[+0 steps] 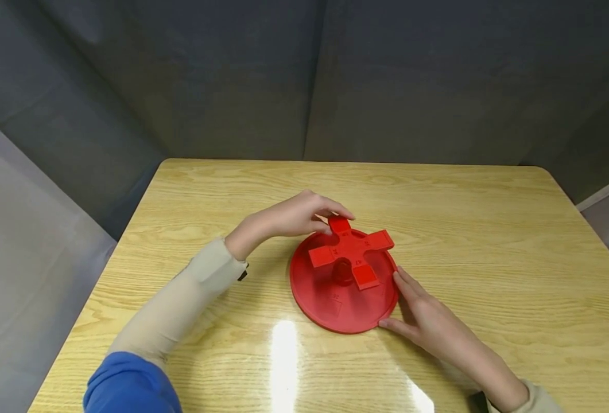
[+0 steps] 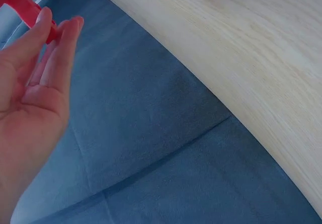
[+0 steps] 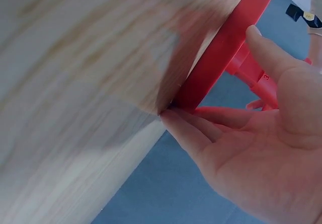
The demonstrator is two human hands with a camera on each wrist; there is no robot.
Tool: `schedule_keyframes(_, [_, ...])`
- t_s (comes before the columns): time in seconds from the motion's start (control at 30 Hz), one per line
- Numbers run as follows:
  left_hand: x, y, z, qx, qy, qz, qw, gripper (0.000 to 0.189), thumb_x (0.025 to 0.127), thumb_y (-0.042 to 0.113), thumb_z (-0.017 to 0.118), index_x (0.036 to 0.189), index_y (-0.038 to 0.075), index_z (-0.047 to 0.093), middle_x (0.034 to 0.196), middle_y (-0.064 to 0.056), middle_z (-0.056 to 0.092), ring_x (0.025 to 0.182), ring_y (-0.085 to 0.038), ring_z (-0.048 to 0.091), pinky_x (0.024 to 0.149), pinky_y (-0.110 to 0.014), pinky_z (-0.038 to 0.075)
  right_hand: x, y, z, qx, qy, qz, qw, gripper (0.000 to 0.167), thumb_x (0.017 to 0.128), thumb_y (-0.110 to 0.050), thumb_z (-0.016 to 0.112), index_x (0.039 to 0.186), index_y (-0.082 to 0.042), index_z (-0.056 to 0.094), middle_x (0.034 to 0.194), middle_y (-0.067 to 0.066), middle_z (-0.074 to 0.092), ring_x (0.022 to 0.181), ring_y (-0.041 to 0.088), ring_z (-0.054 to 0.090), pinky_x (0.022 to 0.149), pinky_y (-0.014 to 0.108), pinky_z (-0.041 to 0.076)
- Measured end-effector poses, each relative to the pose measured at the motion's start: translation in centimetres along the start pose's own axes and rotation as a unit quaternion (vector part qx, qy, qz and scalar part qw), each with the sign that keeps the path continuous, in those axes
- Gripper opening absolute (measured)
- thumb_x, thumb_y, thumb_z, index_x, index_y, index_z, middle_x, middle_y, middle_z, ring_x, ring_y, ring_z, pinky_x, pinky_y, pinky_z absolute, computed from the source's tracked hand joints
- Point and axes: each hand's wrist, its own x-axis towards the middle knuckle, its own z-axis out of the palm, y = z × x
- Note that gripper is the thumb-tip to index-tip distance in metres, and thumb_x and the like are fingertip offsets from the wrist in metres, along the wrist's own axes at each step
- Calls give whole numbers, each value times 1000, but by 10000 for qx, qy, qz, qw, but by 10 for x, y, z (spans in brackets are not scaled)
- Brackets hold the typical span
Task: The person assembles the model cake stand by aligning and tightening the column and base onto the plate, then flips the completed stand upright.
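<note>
A round red base (image 1: 330, 312) lies on the wooden table, with a short red post (image 1: 342, 274) rising from its middle. Above it sits a red cross-shaped piece (image 1: 349, 248) with numbers on its arms. My left hand (image 1: 296, 215) pinches the cross's far arm between thumb and fingers; the left wrist view shows the fingertips on that red arm (image 2: 25, 7). On the near right side, my right hand (image 1: 430, 321) holds the base's rim (image 3: 221, 53), thumb and fingers spread along it. Whether the cross touches the post is hard to tell.
The light wooden table (image 1: 490, 229) has rounded far corners. Dark grey cloth (image 1: 412, 86) hangs behind it, and a paler grey panel (image 1: 20, 258) stands at the left. Glare (image 1: 283, 361) shines on the near tabletop.
</note>
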Motion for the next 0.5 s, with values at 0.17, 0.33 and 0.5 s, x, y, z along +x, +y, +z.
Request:
schedule_keyframes(0.17, [-19, 5, 3, 159, 789, -108, 9967, 47, 94, 12, 67, 139, 7, 55, 137, -5, 57, 122, -16, 56, 100, -29, 46, 1, -2, 0, -7, -26, 6, 10000, 90, 85, -42, 76, 145, 12, 36, 153, 28, 30, 134, 46, 38, 100, 59, 41])
schedule_keyframes(0.33, [-43, 30, 19, 53, 2141, -219, 9765, 44, 88, 22, 75, 128, 7, 65, 124, -5, 66, 112, -16, 62, 93, -25, 50, 0, -1, -1, -31, -39, 42, 10000, 90, 84, -41, 77, 144, 12, 36, 153, 29, 29, 133, 47, 38, 99, 60, 41])
schedule_keyframes(0.5, [-57, 48, 43, 246, 2317, -168, 9723, 51, 79, 30, 84, 121, 6, 69, 113, -4, 71, 98, -13, 66, 85, -23, 53, 0, 1, -2, -55, -4, 52, 10000, 90, 83, -40, 78, 144, 12, 36, 152, 29, 30, 133, 47, 39, 99, 60, 42])
